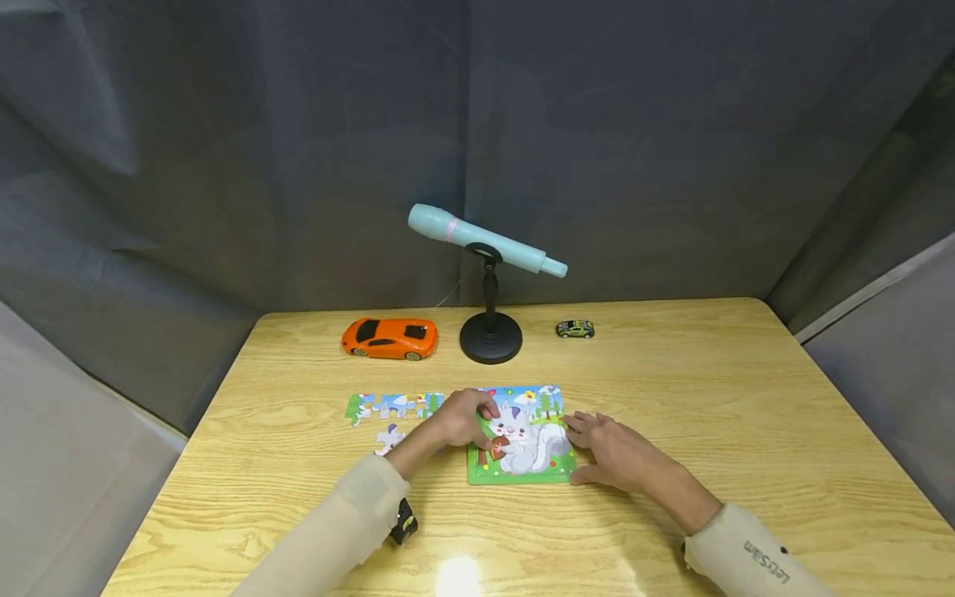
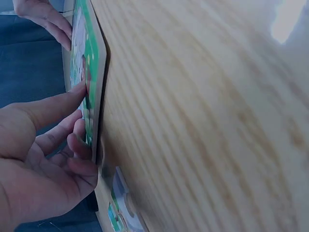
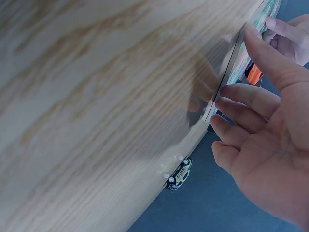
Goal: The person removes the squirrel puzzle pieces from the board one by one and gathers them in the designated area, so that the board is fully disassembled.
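Observation:
A jigsaw puzzle board (image 1: 533, 452) with a green border and a white squirrel holding an acorn lies flat on the table between my hands. At its left side, my left hand (image 1: 464, 419) rests with the thumb on the picture by the acorn. The left wrist view shows that thumb (image 2: 72, 96) touching the board's face, the other fingers bent loosely by its edge. Along the opposite edge, my right hand (image 1: 615, 452) has its fingertips and thumb against the board. Loose jigsaw pieces (image 1: 391, 406) lie left of the board, some partly hidden behind my left hand.
Behind the board, a light blue toy microphone (image 1: 492, 240) sits on a black stand (image 1: 491, 340). An orange toy car (image 1: 390, 338) is left of it, a small green-black toy car (image 1: 575, 329) right. Grey cloth (image 1: 634, 149) hangs behind the wooden table (image 1: 709, 373).

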Tool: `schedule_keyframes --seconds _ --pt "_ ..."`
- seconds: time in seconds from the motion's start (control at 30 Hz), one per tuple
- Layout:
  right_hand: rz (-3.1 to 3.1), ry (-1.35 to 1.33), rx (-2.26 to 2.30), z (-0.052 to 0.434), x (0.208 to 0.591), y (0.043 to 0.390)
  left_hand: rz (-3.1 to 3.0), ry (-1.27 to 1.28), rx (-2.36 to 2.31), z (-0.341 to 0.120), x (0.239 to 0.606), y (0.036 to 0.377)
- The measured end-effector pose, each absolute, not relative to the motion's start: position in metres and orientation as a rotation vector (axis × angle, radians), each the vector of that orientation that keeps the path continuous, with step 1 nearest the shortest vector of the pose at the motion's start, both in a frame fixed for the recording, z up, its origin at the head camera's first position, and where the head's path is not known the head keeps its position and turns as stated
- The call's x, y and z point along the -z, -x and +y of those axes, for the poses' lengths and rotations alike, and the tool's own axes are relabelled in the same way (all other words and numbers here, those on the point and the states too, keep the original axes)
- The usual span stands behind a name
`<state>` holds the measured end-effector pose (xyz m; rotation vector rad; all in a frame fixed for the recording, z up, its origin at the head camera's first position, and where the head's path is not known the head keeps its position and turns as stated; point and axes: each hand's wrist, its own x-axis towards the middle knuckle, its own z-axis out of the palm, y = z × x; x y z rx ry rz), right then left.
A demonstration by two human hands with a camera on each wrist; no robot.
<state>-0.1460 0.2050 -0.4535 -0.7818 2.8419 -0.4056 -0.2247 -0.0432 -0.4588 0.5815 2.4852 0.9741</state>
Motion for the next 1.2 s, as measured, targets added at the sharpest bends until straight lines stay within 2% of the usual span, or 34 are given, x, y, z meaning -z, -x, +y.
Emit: schedule_keyframes --seconds 0.6,1.2 --pt "2.843 0.77 0.405 0.2054 0.4524 0.1455 2.458 -0.577 -0.967 -0.0427 0.4588 0.2248" --pt "2.842 0.76 0.395 0.2042 0.453 0.1461 2.499 -0.716 -0.964 -0.0458 0.4603 0.2286"
